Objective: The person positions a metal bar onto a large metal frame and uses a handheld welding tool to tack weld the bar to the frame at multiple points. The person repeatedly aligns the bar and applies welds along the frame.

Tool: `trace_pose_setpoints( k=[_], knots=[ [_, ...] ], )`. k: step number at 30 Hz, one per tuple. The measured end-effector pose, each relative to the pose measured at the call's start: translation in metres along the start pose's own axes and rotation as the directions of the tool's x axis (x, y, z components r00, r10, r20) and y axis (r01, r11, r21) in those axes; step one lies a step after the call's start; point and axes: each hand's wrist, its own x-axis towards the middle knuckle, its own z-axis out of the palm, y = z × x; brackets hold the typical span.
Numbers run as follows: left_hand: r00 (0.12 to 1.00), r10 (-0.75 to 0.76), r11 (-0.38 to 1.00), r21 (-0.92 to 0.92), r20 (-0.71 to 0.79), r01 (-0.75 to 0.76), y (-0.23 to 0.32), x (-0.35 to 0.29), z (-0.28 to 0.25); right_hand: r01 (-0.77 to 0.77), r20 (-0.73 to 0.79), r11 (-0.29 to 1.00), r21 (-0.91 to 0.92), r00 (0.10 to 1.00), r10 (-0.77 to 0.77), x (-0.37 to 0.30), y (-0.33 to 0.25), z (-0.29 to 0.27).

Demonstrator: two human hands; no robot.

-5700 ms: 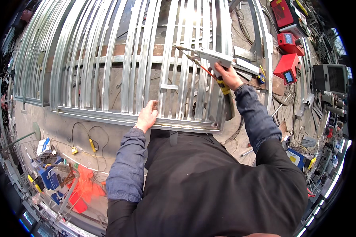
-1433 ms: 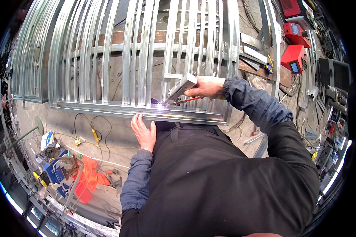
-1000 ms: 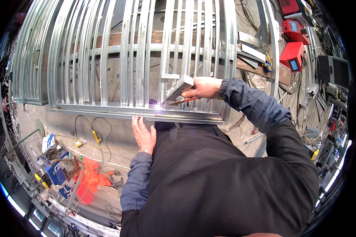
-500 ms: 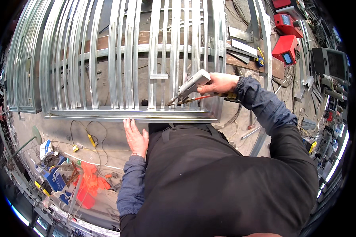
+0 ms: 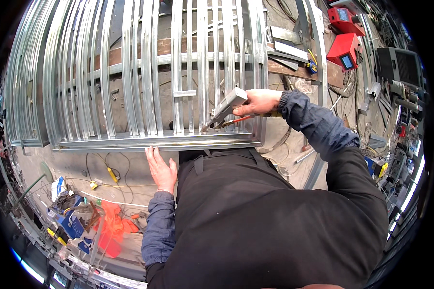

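My right hand (image 5: pixel 262 102) is closed around the grip of a grey welding gun (image 5: pixel 229 105) with a narrow nozzle. The nozzle slants down and left, its tip at the near rail of a galvanised metal frame (image 5: pixel 149 144), close to the foot of one of the bars. Whether the tip touches metal cannot be told. A thin orange-red line runs beneath the gun. My left hand (image 5: pixel 161 169) rests with outstretched fingers, its fingertips at the rail's near edge, holding nothing. A short metal strip (image 5: pixel 184 93) lies across two bars beyond the gun.
Another barred frame (image 5: pixel 26 96) stands at the left. On the right are a blue tape measure (image 5: pixel 312 66), metal offcuts (image 5: pixel 290 50), two red machines (image 5: pixel 343 52) and a dark grey box (image 5: pixel 399 65). Cables, an orange cloth (image 5: pixel 112 222) and a blue box (image 5: pixel 72 224) lie lower left.
The view has shifted slightly, so the frame appears farther left. Against the bars, the welding gun's tip sits a little farther right. My left hand stays at the rail's edge.
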Motion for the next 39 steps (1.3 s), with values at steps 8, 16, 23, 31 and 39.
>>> trace_pose_setpoints(
  k=[8,16,23,31,39],
  knots=[
    [1.0,-0.009,1.0,0.005,0.004,0.009,0.001,0.0,0.001,0.005,0.0,0.999,-0.036,1.0,-0.005,0.019,0.015,0.002],
    [1.0,-0.015,1.0,0.007,0.009,0.015,0.001,-0.001,0.001,-0.054,0.012,0.998,-0.031,0.998,0.054,0.005,-0.017,-0.002],
    [1.0,-0.018,1.0,0.006,0.018,0.018,0.003,0.0,-0.001,0.015,-0.008,0.997,-0.078,1.0,-0.015,0.006,-0.011,-0.001],
    [1.0,-0.009,1.0,0.015,0.027,0.008,0.001,0.001,-0.002,0.083,-0.033,0.987,-0.139,0.996,-0.088,0.007,-0.006,0.002],
    [0.999,0.0,1.0,0.021,0.046,-0.001,-0.001,0.001,-0.004,0.056,-0.049,0.984,-0.169,0.997,-0.065,-0.001,-0.003,0.001]
  ],
)
